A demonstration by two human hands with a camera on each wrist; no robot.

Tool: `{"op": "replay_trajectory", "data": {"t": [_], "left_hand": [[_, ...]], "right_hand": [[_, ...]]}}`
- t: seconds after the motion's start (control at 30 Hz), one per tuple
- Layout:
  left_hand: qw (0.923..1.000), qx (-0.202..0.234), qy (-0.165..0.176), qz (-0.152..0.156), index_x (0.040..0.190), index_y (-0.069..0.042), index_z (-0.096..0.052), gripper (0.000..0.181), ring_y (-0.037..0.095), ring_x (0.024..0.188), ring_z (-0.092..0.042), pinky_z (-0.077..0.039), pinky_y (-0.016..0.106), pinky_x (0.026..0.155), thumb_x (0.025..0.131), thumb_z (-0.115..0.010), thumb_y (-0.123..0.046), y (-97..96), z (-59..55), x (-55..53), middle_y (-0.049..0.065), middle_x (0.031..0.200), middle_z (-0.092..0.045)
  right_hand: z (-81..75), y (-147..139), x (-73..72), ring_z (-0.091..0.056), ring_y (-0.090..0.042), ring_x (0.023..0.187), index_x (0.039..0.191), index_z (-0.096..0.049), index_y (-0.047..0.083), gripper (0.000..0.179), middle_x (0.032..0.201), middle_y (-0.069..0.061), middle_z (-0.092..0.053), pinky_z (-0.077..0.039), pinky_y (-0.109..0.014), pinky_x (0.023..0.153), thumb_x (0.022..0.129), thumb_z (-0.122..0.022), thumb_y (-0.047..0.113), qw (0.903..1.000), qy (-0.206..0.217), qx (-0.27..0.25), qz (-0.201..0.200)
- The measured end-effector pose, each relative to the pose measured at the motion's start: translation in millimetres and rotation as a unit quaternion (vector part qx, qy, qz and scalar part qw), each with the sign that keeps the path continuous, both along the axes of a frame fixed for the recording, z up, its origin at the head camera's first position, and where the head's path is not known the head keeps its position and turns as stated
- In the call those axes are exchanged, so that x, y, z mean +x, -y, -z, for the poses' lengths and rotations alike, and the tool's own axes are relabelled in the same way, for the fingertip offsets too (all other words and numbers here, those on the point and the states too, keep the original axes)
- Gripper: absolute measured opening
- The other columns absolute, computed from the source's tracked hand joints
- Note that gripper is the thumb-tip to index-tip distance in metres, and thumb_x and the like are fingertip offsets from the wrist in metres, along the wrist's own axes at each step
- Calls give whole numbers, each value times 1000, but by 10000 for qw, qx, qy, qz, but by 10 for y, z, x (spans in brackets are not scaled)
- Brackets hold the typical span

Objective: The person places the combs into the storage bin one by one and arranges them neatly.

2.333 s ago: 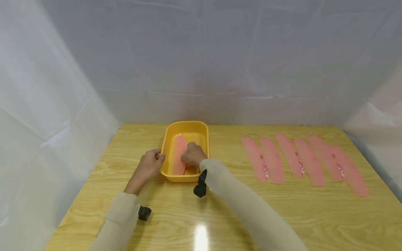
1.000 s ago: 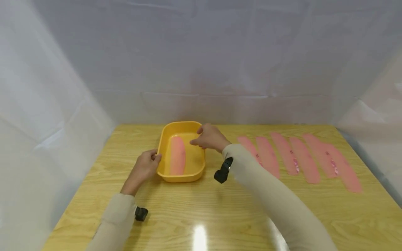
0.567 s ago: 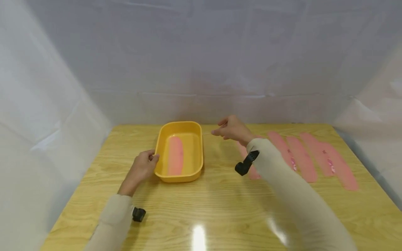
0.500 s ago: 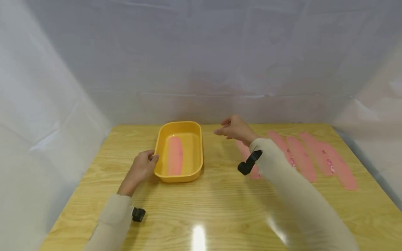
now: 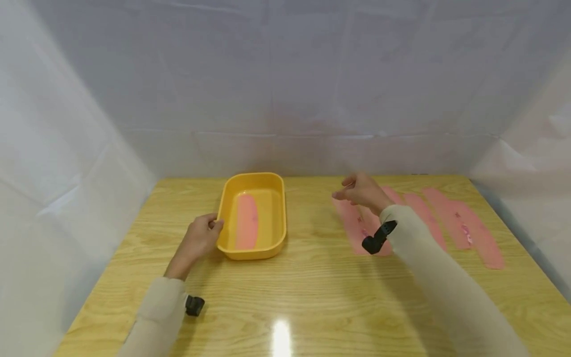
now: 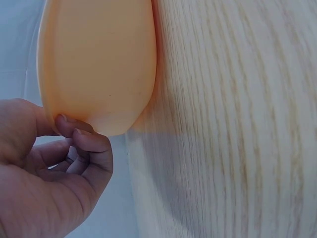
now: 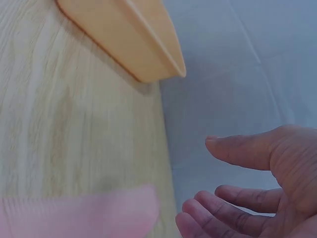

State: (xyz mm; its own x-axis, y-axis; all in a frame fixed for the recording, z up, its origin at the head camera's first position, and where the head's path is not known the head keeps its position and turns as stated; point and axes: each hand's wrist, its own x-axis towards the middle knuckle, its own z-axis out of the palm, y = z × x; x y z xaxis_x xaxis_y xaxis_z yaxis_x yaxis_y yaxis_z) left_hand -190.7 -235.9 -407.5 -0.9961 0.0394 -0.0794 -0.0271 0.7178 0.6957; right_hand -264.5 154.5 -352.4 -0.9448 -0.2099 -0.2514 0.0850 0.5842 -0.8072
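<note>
My left hand [image 5: 198, 238] pinches the left rim of a yellow plastic tub [image 5: 272, 213] between thumb and fingers; the left wrist view shows the fingertips curled at its corner. Inside the tub, along its left side, lies one long, flat pink strip [image 5: 247, 220]. My right hand [image 5: 363, 191] hovers above the leftmost pink strip [image 5: 350, 223] on the table, holding nothing. In the right wrist view the thumb stands apart from the loosely bent fingers [image 7: 228, 213], with a pink strip [image 7: 89, 213], ribbed at one end, below at the left.
Several more flat pink strips lie at the right of the wooden table [image 5: 250, 297], among them a pair [image 5: 477, 233] with small printed markings. My right sleeve partly covers some of them. A white sheet [image 5: 276, 89] hangs behind the table and at both sides.
My right hand has come out of the tub, leaving the pink strip inside, and moved right to the strips on the table. My left hand keeps its grip on the rim.
</note>
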Motion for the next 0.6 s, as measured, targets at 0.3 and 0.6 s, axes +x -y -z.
{"op": "replay_trajectory", "data": {"t": [0.3, 0.6], "left_hand": [[10000, 40, 32, 40, 103, 4, -56, 29, 15, 52, -40, -35, 26, 44, 102, -40, -21, 14, 5, 12, 6, 66, -45], [10000, -6, 64, 2, 118, 3, -56, 33, 17, 56, -44, -38, 28, 47, 102, -40, -22, 29, -4, 28, 11, 75, -53]], "right_hand": [[244, -211, 31, -57, -38, 104, 132, -45, -6, 62, 123, -21, -52, -48, -48, 88, 85, -71, 25, 9993, 13, 347, 159], [447, -334, 76, -57, -30, 100, 135, -43, -3, 65, 125, -18, -53, -49, -43, 84, 85, -71, 27, 9980, 158, 465, 389]]}}
